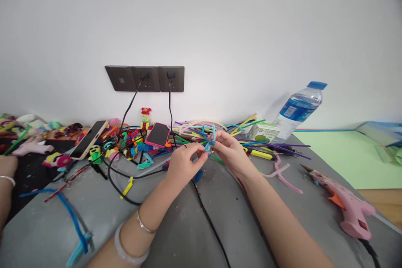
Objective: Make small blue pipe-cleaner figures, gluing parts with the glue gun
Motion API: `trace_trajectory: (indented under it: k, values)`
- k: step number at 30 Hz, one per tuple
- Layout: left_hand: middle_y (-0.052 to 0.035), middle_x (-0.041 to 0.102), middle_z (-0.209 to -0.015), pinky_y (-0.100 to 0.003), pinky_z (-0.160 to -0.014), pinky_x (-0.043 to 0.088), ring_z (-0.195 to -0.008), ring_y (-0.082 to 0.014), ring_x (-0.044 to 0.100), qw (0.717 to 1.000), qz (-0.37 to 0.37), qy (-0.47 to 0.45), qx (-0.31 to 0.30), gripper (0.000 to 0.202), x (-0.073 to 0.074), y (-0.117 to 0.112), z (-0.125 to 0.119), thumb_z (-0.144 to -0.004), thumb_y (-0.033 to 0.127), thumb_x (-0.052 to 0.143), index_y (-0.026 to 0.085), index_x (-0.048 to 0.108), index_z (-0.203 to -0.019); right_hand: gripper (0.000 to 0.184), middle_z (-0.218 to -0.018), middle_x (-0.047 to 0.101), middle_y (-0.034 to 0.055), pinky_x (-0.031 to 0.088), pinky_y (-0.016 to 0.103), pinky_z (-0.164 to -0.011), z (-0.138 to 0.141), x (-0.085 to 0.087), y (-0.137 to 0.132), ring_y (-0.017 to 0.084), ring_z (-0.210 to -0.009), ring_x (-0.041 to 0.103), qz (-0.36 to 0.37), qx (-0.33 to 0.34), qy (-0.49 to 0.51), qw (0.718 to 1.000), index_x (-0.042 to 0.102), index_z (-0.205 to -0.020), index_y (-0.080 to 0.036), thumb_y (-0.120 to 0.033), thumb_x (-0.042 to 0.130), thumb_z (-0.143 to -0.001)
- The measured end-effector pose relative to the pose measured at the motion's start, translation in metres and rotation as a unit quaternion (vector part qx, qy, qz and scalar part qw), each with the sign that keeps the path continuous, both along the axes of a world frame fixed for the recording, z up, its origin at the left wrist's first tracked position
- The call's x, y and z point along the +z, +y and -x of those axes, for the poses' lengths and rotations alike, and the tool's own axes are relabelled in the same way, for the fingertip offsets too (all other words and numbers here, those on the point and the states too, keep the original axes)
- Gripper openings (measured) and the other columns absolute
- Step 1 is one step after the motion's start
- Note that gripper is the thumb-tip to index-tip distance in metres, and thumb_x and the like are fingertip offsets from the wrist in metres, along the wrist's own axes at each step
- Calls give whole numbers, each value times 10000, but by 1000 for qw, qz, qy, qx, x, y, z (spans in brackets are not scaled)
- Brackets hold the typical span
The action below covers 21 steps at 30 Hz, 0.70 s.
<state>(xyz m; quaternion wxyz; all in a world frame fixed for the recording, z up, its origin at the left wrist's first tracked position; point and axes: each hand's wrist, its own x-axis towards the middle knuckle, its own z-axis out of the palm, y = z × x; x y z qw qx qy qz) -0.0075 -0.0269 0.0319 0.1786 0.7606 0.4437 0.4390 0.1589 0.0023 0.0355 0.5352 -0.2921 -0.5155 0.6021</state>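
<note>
Left hand (184, 161), head view: fingers curled, thumb and forefinger brought to a pinch at the lower part of a light-blue pipe cleaner (214, 132). Right hand (231, 154): fingers bent, fingertips closed around the same piece from the other side. I cannot tell how firmly either pinch bears, since the fingers cover part of the contact.

Possible faults, as I judge them from my station:
1. Slip or spring-back. Cause: a thin, flexible piece held only at the fingertips; easing one pinch too soon may let a bend relax.
2. Snagging. Cause: the black cable (204, 213) runs across the grey table (176, 234) between the forearms; a wrist dropped low could drag it.
3. Contact with the glue gun (354, 217). Cause: a wide outward swing of the right arm. I cannot tell whether its nozzle is hot.

Position of the piece: between the two hands, touching both sets of fingertips, its bent upper part rising above the left fingertips and beside the right. Behind it lies the heap of loose pipe cleaners (201, 127); the yellow cutter (260, 153) lies just beyond the right hand.
</note>
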Motion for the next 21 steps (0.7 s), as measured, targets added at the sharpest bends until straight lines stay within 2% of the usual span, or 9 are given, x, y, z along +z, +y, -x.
trace_trajectory:
  k: [5, 9, 12, 15, 21]
  values:
    - [12, 665, -710, -242, -588, 343, -601, -123, 548, 999, 25, 27, 10, 61, 2, 0, -1, -872, 226, 585, 194, 619, -833, 275, -795, 643, -16, 476, 270, -712, 1, 1, -1, 137, -729, 587, 2, 5, 11, 1000, 627, -788, -217, -385, 829, -708]
    - [-15, 681, -734, -261, -594, 358, -610, -144, 561, 997, 39, 60, 15, 124, 1, 0, -1, -904, 231, 530, 179, 643, -902, 255, -804, 639, -6, 485, 274, -731, 1, -2, 0, 142, -751, 593, 1, 7, 1, 1000, 635, -788, -212, -382, 816, -727]
    - [-34, 699, -763, -280, -662, 403, -694, -172, 611, 997, 18, 73, 8, 182, -1, 0, 0, -937, 232, 479, 176, 652, -927, 232, -806, 632, -4, 487, 276, -744, 0, -5, 1, 145, -763, 594, 2, 5, -2, 1000, 636, -794, -211, -368, 802, -749]
    - [-42, 709, -774, -290, -712, 430, -761, -186, 634, 997, -5, 75, -2, 231, -2, 1, 0, -958, 224, 445, 182, 655, -873, 223, -797, 631, -5, 479, 267, -722, 1, -6, 2, 142, -754, 589, -2, 7, 2, 1000, 635, -795, -213, -366, 793, -761]
    - [-29, 710, -761, -289, -696, 453, -741, -177, 636, 998, -39, 56, -13, 226, -4, 2, 0, -963, 205, 454, 187, 655, -860, 247, -803, 636, -4, 493, 283, -729, 2, -5, 1, 145, -740, 592, 17, -2, 9, 1000, 641, -796, -215, -378, 814, -729]
